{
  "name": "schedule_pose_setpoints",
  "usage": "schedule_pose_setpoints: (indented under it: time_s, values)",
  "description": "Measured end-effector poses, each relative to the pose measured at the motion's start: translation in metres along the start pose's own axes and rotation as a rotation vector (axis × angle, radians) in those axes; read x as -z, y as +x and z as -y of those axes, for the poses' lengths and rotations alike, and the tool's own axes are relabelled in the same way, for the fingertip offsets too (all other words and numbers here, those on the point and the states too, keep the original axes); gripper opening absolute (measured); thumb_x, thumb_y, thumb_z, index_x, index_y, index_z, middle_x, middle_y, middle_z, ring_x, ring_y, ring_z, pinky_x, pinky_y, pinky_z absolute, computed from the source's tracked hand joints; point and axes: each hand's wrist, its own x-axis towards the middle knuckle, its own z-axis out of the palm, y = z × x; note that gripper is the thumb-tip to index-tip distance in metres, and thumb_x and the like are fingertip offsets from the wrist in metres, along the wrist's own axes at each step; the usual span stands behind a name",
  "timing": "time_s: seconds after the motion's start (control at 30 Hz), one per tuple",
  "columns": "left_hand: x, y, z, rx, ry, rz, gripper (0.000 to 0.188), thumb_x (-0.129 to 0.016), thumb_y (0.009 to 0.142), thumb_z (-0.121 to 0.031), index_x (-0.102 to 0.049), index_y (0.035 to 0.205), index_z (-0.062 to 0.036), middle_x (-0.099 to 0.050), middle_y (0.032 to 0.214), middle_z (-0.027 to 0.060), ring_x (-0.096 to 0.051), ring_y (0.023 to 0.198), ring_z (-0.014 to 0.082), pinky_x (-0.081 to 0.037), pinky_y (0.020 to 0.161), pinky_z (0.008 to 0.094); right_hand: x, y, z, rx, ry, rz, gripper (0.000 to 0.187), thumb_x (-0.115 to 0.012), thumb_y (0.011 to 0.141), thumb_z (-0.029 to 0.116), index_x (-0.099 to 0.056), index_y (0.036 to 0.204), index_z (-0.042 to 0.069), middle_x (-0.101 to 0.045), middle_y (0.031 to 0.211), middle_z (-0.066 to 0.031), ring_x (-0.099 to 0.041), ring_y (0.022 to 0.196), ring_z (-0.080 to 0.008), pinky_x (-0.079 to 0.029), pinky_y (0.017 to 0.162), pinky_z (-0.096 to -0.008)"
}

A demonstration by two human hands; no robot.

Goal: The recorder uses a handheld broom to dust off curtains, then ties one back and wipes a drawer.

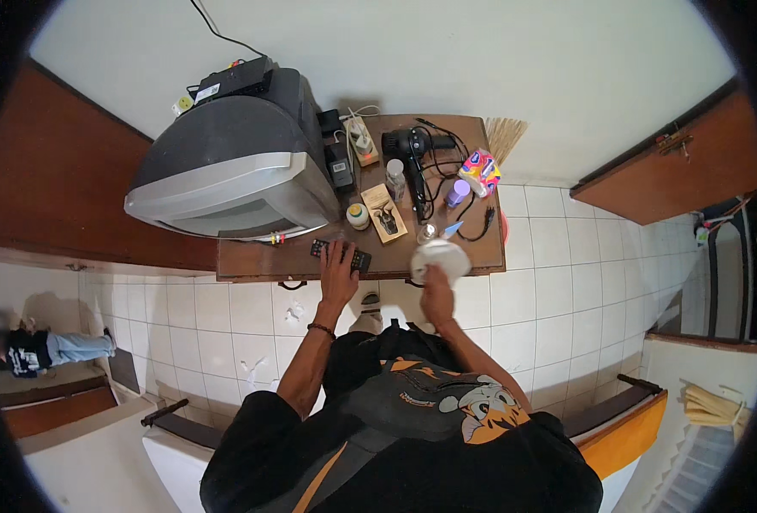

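Observation:
Near the front edge of the brown wooden table, my left hand point(338, 272) lies over a black remote control point(360, 260), its fingers bent across the buttons. My right hand point(436, 297) grips a white rounded thing point(443, 256), blurred by motion, over the table's front right part; whether it is a cloth or a roll cannot be made out. Just beyond it are a small clear bottle point(428, 232) and a light blue pointed piece point(453, 228). A small box with a dark picture point(385, 214) and a white jar point(358, 216) lie farther in, between my hands.
A grey television point(250, 171) fills the table's left side. Behind are a power strip point(361, 141), a black hair dryer point(414, 145) with a looping cord, a purple container point(458, 193) and a colourful soft pack point(481, 173). Another person point(45, 350) is far left.

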Motion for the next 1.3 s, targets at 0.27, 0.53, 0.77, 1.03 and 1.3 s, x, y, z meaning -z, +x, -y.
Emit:
schedule_pose_setpoints:
  time_s: [0.27, 0.53, 0.77, 1.03, 1.3]
  values:
    - [-0.014, 0.002, 0.052, -0.088, -0.125, 0.077, 0.057, -0.074, 0.072, -0.014, -0.054, 0.125, -0.0073, -0.048, 0.129, 0.0147, -0.038, 0.128, 0.0325, -0.021, 0.112, 0.0494, -0.010, 0.010, 0.030, -0.045, 0.083, -0.106, 0.031, -0.054, 0.078, -0.002, -0.062, 0.107, 0.004, -0.062, 0.112, -0.0164, -0.057, 0.110, -0.0342, -0.047, 0.093, -0.0406]
    - [0.020, -0.003, 0.105, 0.031, -0.122, 0.079, 0.051, -0.074, 0.071, -0.013, -0.058, 0.120, -0.0079, -0.053, 0.123, 0.0139, -0.042, 0.123, 0.0337, -0.027, 0.111, 0.0464, -0.042, 0.004, 0.069, -0.084, -0.013, -0.024, 0.032, -0.052, 0.075, 0.000, -0.061, 0.105, 0.002, -0.060, 0.116, -0.0176, -0.053, 0.114, -0.0368, -0.044, 0.097, -0.0414]
    - [0.032, -0.020, 0.135, 0.099, -0.043, -0.001, 0.051, -0.067, 0.073, -0.005, -0.054, 0.123, -0.0025, -0.051, 0.125, 0.0163, -0.042, 0.123, 0.0357, -0.031, 0.108, 0.0467, -0.099, 0.037, 0.138, -0.002, 0.030, 0.297, 0.038, -0.056, 0.076, 0.002, -0.058, 0.113, 0.004, -0.056, 0.123, -0.0162, -0.050, 0.119, -0.0356, -0.042, 0.098, -0.0416]
    - [0.020, -0.041, 0.082, -0.054, -0.147, -0.199, 0.030, -0.059, 0.076, -0.003, -0.059, 0.106, 0.0003, -0.052, 0.120, 0.0169, -0.046, 0.118, 0.0364, -0.037, 0.101, 0.0493, -0.129, 0.076, 0.145, 0.212, -0.052, 0.301, 0.063, -0.062, 0.074, 0.009, -0.041, 0.133, 0.004, -0.035, 0.142, -0.0187, -0.029, 0.134, -0.0391, -0.027, 0.108, -0.0472]
    - [0.017, -0.060, 0.090, -0.285, -0.205, 0.079, 0.039, -0.054, 0.076, -0.001, -0.058, 0.115, 0.0016, -0.039, 0.141, 0.0205, -0.034, 0.133, 0.0379, -0.026, 0.111, 0.0481, -0.059, 0.008, 0.109, 0.230, -0.044, 0.238, 0.053, -0.060, 0.073, 0.003, -0.052, 0.126, 0.007, -0.046, 0.134, -0.0157, -0.039, 0.129, -0.0343, -0.031, 0.108, -0.0435]
